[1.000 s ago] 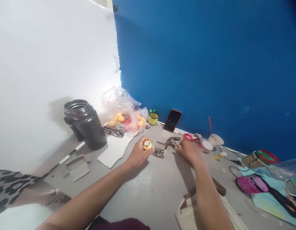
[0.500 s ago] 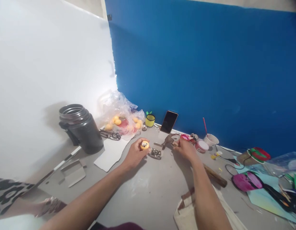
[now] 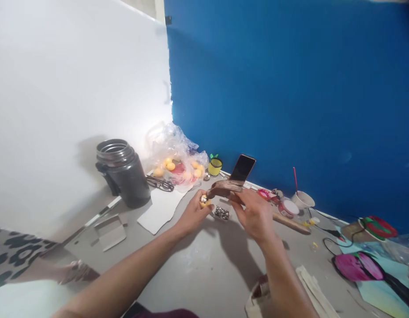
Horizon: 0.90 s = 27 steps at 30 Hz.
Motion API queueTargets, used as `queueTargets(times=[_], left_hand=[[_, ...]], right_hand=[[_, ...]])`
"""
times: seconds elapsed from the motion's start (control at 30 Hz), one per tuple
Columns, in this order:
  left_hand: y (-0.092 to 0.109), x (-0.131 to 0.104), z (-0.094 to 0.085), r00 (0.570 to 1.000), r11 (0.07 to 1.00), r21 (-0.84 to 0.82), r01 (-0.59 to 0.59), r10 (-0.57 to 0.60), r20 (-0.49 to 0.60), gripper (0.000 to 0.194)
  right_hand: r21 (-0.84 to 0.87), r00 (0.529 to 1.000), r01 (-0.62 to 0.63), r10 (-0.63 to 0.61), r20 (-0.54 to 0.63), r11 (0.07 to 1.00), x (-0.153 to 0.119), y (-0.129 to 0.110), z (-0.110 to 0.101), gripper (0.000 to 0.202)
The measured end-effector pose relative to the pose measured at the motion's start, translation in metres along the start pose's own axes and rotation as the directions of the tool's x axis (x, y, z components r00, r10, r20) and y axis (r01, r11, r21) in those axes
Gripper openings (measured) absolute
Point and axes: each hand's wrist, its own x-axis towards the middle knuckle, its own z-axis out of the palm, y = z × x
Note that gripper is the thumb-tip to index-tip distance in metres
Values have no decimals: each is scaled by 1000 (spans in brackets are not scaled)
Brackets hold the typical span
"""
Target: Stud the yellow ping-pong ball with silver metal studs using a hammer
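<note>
My left hand (image 3: 196, 212) grips a small yellow ball (image 3: 204, 201) with shiny metal on its upper side; I cannot make out what the metal is. In my right hand (image 3: 255, 212) is a hammer (image 3: 292, 222), its wooden handle sticking out to the right. The brown hammer head reaches left, close above the yellow ball; whether it touches cannot be seen. Below the head, between my hands, lies a small box of metal studs (image 3: 222, 213).
A dark flask (image 3: 128, 176), glasses (image 3: 161, 183) and a plastic bag with yellow balls (image 3: 178, 152) stand left. Behind leans a phone (image 3: 243, 169). Paint jars, a white cup (image 3: 305, 200) and a pink item (image 3: 358, 266) lie right. Another person's arm (image 3: 42, 270) rests at far left.
My right hand has lifted the hammer off the table and moved its head left over the yellow ball. My left hand still holds the ball. The view has shifted slightly left.
</note>
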Motion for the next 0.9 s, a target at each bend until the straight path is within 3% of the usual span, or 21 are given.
queueTargets(times=[0.13, 0.33, 0.5, 0.63, 0.77, 0.9], left_hand=[[-1, 1, -2, 999, 999, 40, -10, 12, -35, 24], [-4, 3, -2, 999, 996, 76, -36, 36, 9, 26], [-6, 6, -4, 997, 978, 210, 9, 8, -79, 24], [-3, 6, -6, 997, 975, 214, -63, 72, -38, 32], [1, 4, -8, 994, 966, 242, -85, 99, -48, 26], [5, 1, -6, 998, 989, 142, -48, 55, -42, 26]], right_hand=[[-16, 993, 0, -2, -115, 1000, 1, 0, -6, 15], [-18, 999, 41, -41, 13, 999, 2, -4, -6, 21], [12, 991, 33, -31, -129, 999, 2, -7, -8, 20], [16, 997, 74, -75, 13, 997, 2, -12, -4, 20], [42, 999, -35, 35, 10, 998, 1, -4, -4, 20], [85, 968, -252, 251, 31, 964, 0, 27, -6, 24]])
